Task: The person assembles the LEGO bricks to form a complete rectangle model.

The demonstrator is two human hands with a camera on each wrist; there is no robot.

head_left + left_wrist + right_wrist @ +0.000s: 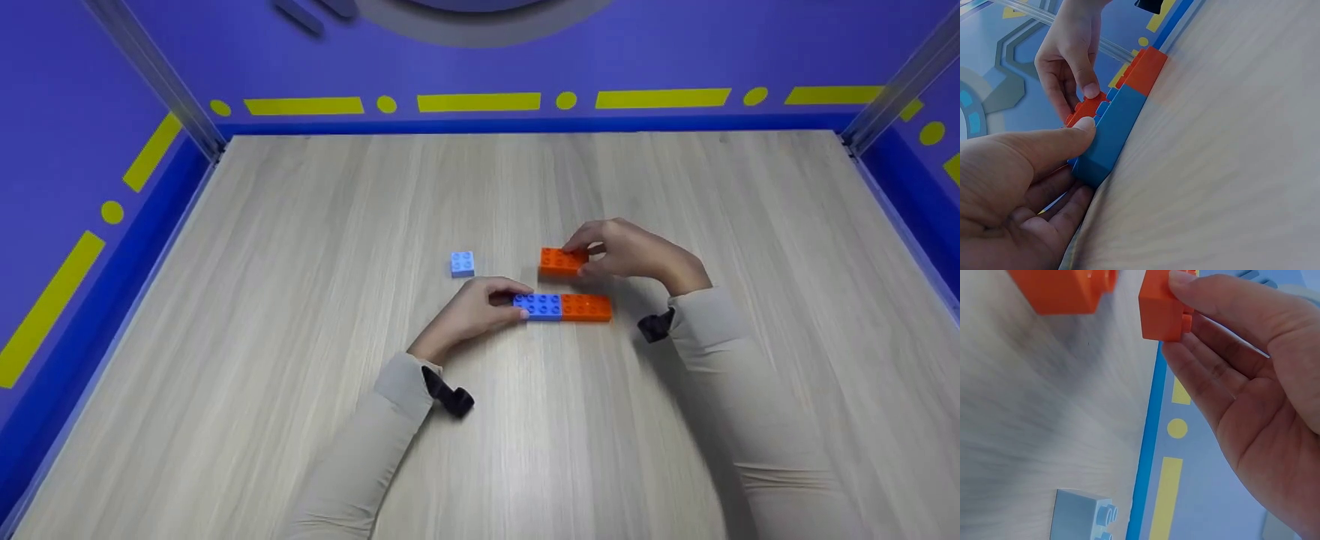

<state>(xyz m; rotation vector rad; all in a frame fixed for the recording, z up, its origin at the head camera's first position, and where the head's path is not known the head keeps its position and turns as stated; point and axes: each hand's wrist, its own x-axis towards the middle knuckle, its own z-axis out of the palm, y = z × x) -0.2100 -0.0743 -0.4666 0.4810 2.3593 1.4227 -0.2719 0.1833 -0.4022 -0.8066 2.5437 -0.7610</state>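
Near the middle of the table, a blue toy building brick (544,307) and an orange brick (587,307) lie end to end in a row, studs up. My left hand (476,307) pinches the blue brick's left end, with the thumb on its near edge as seen in the left wrist view. Just behind the row, my right hand (626,251) holds a second orange brick (561,261) by its right end between thumb and fingers. The right wrist view shows the thumb over this held brick's (1159,309) studded side.
A small light blue brick (462,264) with studs up sits on the wood-grain table (337,225), left of the held orange brick. At the right wrist view's bottom stands a pale blue brick (1078,517). Blue panels (480,67) with yellow marks border the table.
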